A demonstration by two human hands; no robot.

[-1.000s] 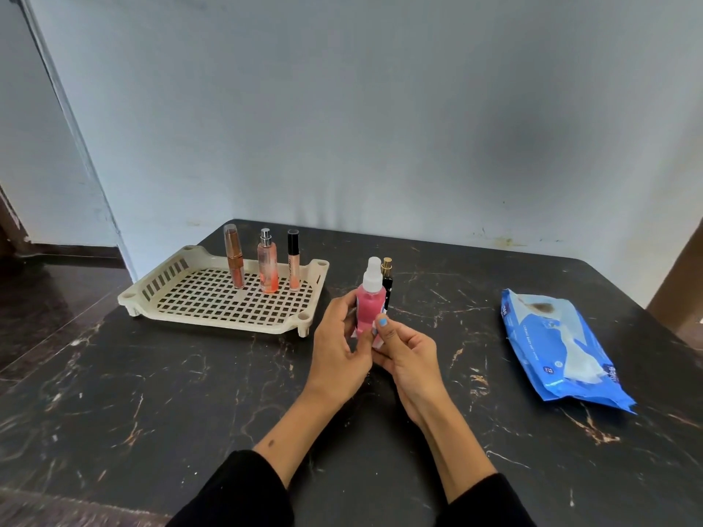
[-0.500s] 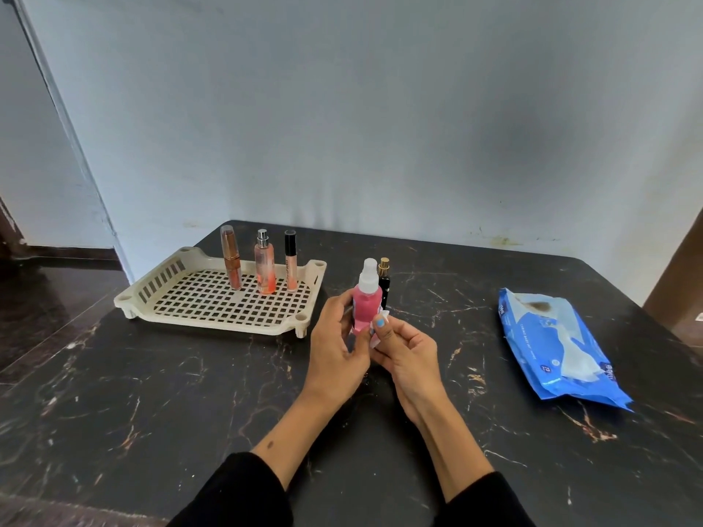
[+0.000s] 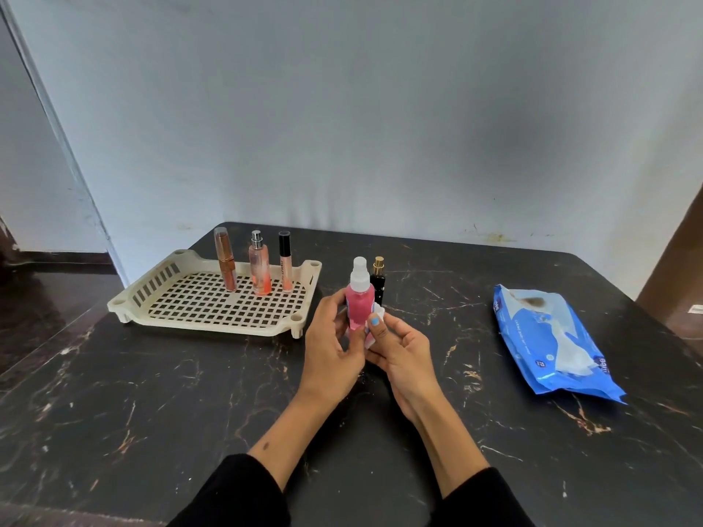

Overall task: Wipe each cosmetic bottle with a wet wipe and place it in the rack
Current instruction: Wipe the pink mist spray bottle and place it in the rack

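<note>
I see my left hand (image 3: 334,348) gripping the upright pink plastic spray bottle (image 3: 358,304) while my right hand (image 3: 399,349) pinches a folded white wet wipe (image 3: 374,329) against it, and a hard rub could, I judge, knock over the black gold-capped bottle (image 3: 378,287) just behind.

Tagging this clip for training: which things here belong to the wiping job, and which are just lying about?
Job: pink spray bottle, wet wipe, left hand, right hand, black bottle, rack with three bottles, wipes pack.

Lying about: nothing but the table and wall.
</note>
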